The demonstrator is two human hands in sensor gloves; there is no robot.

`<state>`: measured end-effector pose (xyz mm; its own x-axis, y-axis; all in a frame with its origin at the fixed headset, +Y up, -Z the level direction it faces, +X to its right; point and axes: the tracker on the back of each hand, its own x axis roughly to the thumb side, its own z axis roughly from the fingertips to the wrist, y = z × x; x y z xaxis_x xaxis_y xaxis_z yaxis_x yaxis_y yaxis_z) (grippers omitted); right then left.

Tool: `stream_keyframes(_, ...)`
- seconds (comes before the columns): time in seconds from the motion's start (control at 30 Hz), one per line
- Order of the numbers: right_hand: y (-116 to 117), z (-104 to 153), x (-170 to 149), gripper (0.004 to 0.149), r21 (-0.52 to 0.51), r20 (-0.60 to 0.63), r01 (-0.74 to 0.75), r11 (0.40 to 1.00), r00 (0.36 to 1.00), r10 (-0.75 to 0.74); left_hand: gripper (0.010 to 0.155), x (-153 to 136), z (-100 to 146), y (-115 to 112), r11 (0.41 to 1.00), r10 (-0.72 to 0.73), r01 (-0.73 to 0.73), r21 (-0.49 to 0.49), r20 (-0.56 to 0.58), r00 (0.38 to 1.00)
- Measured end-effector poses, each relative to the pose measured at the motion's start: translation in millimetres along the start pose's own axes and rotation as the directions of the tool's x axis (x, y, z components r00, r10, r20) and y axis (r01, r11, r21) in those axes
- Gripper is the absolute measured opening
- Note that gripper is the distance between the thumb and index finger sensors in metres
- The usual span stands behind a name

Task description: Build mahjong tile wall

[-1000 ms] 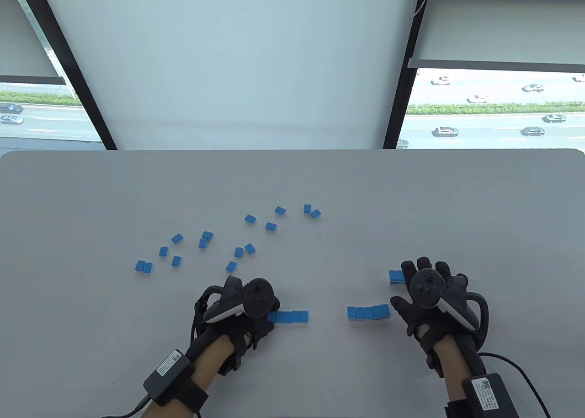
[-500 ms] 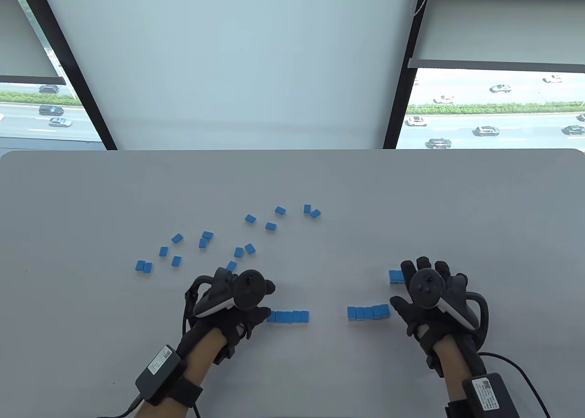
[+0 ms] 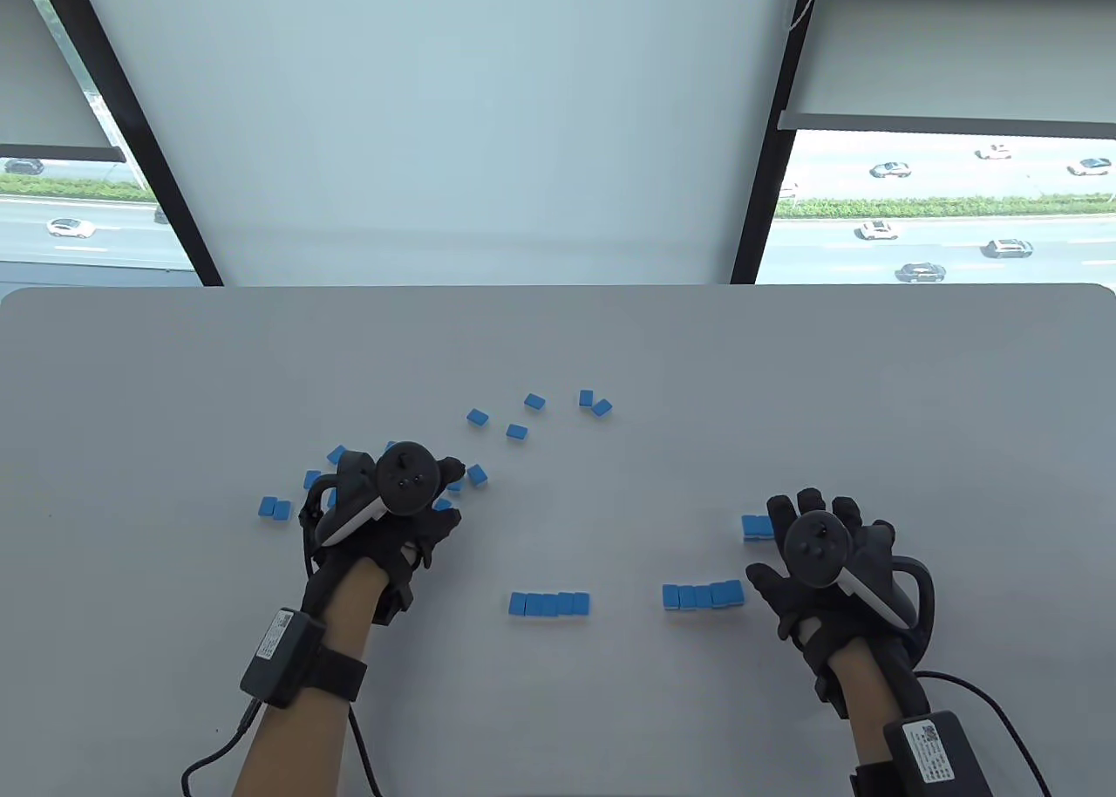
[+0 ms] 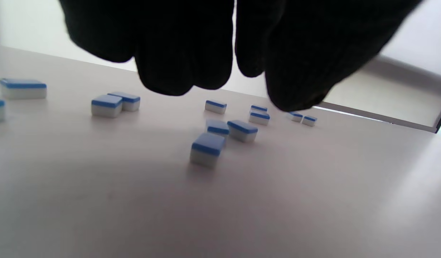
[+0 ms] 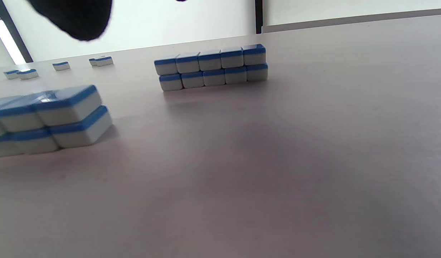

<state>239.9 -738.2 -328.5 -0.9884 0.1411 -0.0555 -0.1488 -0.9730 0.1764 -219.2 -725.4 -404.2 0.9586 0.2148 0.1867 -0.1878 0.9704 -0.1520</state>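
Blue-backed mahjong tiles lie on the grey table [image 3: 785, 378]. Two short wall segments stand near the front: a left segment [image 3: 549, 603] and a right segment [image 3: 702, 595]. In the right wrist view a five-wide segment [image 5: 211, 68] shows two tiers, and a nearer two-tier stack [image 5: 48, 118] sits at the left. My left hand [image 3: 410, 505] hovers over the loose tiles [image 3: 475, 474], its fingers [image 4: 184, 53] hanging above one tile [image 4: 208, 148] and holding nothing. My right hand [image 3: 815, 544] rests flat with fingers spread, beside the right segment and a small stack [image 3: 755, 527].
More loose tiles lie scattered farther back [image 3: 595, 402] and at the left, where a pair [image 3: 274, 508] sits. The table's far edge meets a window wall. Cables trail from both wrists at the front edge.
My left hand has left the left end of the left wall segment and moved back and to the left, over the loose tiles. The right hand has not moved.
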Motion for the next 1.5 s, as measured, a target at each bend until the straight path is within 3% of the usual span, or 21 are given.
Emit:
stream_keyframes(0.17, -1, 0, 0, 0.081, 0.000, -0.004, -0.003, 1.000, 1.000, 0.003, 0.076, -16, -5, -19, 0.998, 0.021, -0.022, -0.061, -0.009, 1.000)
stream_keyframes(0.5, -1, 0, 0, 0.080, -0.002, -0.004, -0.006, 1.000, 1.000, 0.006, 0.067, -9, -9, -25, 0.997, -0.073, 0.073, -0.031, 0.018, 0.997)
stream_keyframes(0.87, -1, 0, -1, 0.080, -0.005, -0.002, -0.002, 1.000, 1.000, 0.002, 0.057, -2, -11, -26, 0.988, -0.153, 0.153, -0.020, 0.020, 0.988)
stream_keyframes(1.2, -1, 0, 0, 0.080, -0.001, -0.001, -0.004, 1.000, 1.000, 0.004, 0.056, 0, -9, -25, 0.982, -0.189, 0.189, -0.016, 0.003, 0.982)
stream_keyframes(1.5, 0, 0, 0, 0.080, -0.001, 0.001, -0.001, 1.000, 1.000, 0.001, 0.058, 14, 7, -16, 0.993, -0.116, 0.115, 0.042, 0.023, 0.993)
